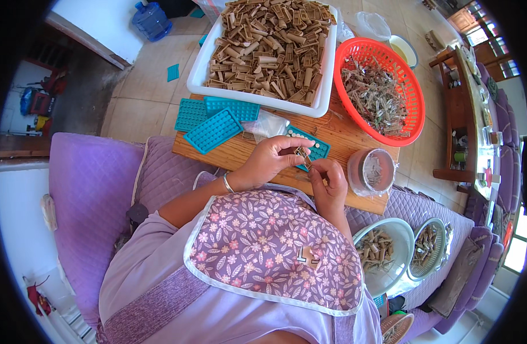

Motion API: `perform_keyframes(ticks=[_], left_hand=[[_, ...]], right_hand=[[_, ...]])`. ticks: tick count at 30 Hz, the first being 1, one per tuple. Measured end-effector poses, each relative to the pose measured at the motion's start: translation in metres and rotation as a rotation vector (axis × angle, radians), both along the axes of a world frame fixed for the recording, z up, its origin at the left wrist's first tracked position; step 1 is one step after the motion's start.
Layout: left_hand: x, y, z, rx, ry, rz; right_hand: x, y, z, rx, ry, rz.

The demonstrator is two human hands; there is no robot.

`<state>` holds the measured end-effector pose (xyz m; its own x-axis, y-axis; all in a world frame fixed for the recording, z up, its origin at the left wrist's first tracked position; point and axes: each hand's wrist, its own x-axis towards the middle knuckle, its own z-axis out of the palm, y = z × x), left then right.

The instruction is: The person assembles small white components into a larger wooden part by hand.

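Between my two hands, above the near edge of the wooden bench, is a small tan plastic part (303, 153) with an open frame shape. My left hand (270, 159) grips its upper end between thumb and fingers. The fingertips of my right hand (329, 176) pinch close at its lower end; whether they hold a second small piece is hidden. Just beyond my hands lies a teal tray (319, 150) with small round whitish pieces in some of its pockets. A clear plastic bag (268, 124) rests to the left of that tray.
A white bin (258, 92) heaped with tan parts fills the bench's far side. Right of it stands a red basket (417, 109) of clear plastic pieces. Teal trays (213, 131) lie left; a clear tub (355, 172) stands right. Bowls (405, 241) of tan parts sit on the sofa.
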<state>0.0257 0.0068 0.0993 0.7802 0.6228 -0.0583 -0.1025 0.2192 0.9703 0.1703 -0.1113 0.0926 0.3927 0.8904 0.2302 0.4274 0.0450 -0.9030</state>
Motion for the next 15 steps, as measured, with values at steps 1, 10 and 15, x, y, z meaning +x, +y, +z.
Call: perform_keyframes(ticks=[1, 10, 15], left_hand=[[-0.001, 0.0, 0.002, -0.012, 0.008, 0.001], [-0.016, 0.001, -0.016, -0.202, 0.044, 0.029], [-0.029, 0.017, -0.034, -0.199, 0.006, 0.009]], right_hand=[[0.001, 0.0, 0.001, 0.0, 0.0, 0.002], [-0.004, 0.007, 0.0, -0.089, -0.143, 0.277], [0.02, 0.017, -0.035, -0.045, -0.114, 0.048]])
